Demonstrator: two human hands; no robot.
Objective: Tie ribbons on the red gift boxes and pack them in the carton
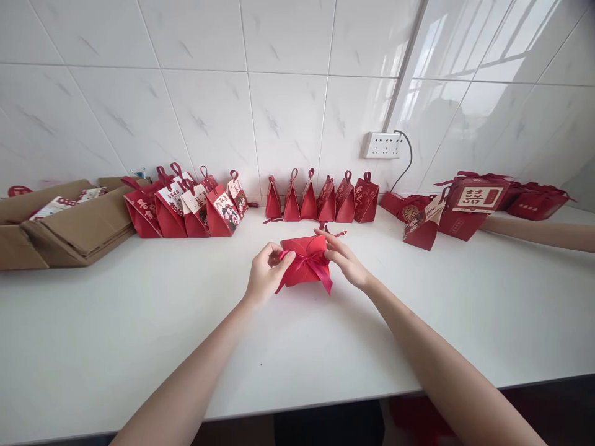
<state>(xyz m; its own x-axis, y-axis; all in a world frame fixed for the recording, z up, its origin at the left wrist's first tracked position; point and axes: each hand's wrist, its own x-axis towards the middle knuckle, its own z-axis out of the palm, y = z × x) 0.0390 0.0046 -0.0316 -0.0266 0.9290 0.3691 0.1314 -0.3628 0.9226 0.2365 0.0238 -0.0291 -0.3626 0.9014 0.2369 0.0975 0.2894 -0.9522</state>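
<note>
A flat red gift box (304, 249) with a red satin ribbon bow (312, 266) lies in the middle of the white table (139, 334). My left hand (266, 272) is at the box's left edge, its fingers pinched on the bow's left loop. My right hand (344, 257) rests against the box's right side, fingers curled around the ribbon there.
Red triangular gift boxes (320, 198) stand in a row against the tiled wall, more with printed tags (186, 207) to the left. Brown cardboard boxes (69, 229) sit far left. Larger red boxes (469, 204) and another person's forearm (543, 232) lie at right, under a wall socket (382, 144).
</note>
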